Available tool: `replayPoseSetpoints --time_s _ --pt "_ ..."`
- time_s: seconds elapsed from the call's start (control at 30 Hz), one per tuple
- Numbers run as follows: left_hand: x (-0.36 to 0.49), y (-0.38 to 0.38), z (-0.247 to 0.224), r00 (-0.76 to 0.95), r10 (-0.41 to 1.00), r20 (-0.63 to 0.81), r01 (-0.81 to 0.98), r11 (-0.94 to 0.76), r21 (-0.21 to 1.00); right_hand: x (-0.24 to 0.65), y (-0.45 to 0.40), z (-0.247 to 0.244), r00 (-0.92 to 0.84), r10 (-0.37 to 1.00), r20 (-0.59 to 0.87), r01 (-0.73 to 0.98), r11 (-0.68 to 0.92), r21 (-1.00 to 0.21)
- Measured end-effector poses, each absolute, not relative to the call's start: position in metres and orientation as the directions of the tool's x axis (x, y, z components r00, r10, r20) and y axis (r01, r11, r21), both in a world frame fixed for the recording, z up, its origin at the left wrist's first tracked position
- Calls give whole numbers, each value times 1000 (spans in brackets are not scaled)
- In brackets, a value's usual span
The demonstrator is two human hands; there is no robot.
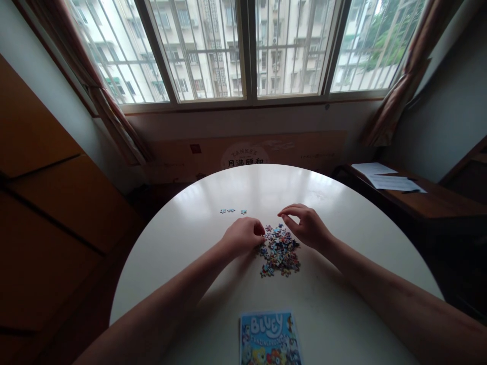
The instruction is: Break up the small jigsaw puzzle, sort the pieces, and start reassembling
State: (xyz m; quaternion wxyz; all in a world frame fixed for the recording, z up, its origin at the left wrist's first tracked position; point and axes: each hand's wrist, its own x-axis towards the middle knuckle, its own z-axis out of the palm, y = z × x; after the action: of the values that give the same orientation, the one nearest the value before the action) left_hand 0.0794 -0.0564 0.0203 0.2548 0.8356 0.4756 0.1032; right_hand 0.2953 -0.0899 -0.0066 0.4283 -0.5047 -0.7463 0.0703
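Left grip at edge of puzzle pile, wide tabletop leftward

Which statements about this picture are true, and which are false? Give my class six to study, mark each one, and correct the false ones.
1. The left hand is at the left side of the puzzle pile, and the right hand is toward its right. True.
2. The Bluey cover lies farther from the person than the pile. False: it lies nearer.
3. A few loose pieces lie apart from the pile. True.
4. The table has square corners. False: its visible edge is curved.
5. Papers lie on the brown desk at the right. True.
6. The curtains cover the window. False: they hang at its sides.
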Motion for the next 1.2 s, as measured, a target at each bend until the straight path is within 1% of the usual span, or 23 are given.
replayPoseSetpoints --time_s 0.07,0.17,0.23,0.27,0.33,0.4,0.5,0.67,0.87,0.97,1.1,1.2 --pt "78 -52 21 526 844 -103 690 -353 632 296 -89 -7 -124 814 568 692 481 -538" --pt "65 -38 29 473 863 -178 600 -168 782 297 -89 -8 -117 817 565 693 474 -543" --pt "46 -23 38 381 907 -180 560 -72 825 298 -89 -8 -111 818 565 695 471 -544" --pt "35 -15 43 314 937 -150 553 -53 832 298 -89 -8 -107 816 568 696 470 -544" --pt "10 2 47 162 983 -83 576 -26 817 298 -90 -8 -103 813 573 696 471 -543" --pt "-13 16 45 18 999 -28 660 9 751 298 -90 -9 -104 813 573 695 472 -543" --pt "-36 28 32 -71 997 -29 741 72 667 299 -89 -11 -116 822 557 696 468 -545" --pt "-44 33 12 -95 995 -37 814 99 572 300 -89 -14 -112 826 553 700 461 -546" --pt "-41 35 9 -89 996 -4 864 79 497 298 -90 -13 -114 819 562 707 464 -534" --pt "-41 34 10 -90 996 -11 861 83 502 299 -90 -14 -118 821 558 710 463 -531" --pt "-45 35 10 -76 995 -68 830 101 549 301 -89 -15 -119 824 554 706 462 -536" --pt "-48 36 10 -46 992 -121 813 108 573 301 -86 -19 -86 839 538 688 441 -577"
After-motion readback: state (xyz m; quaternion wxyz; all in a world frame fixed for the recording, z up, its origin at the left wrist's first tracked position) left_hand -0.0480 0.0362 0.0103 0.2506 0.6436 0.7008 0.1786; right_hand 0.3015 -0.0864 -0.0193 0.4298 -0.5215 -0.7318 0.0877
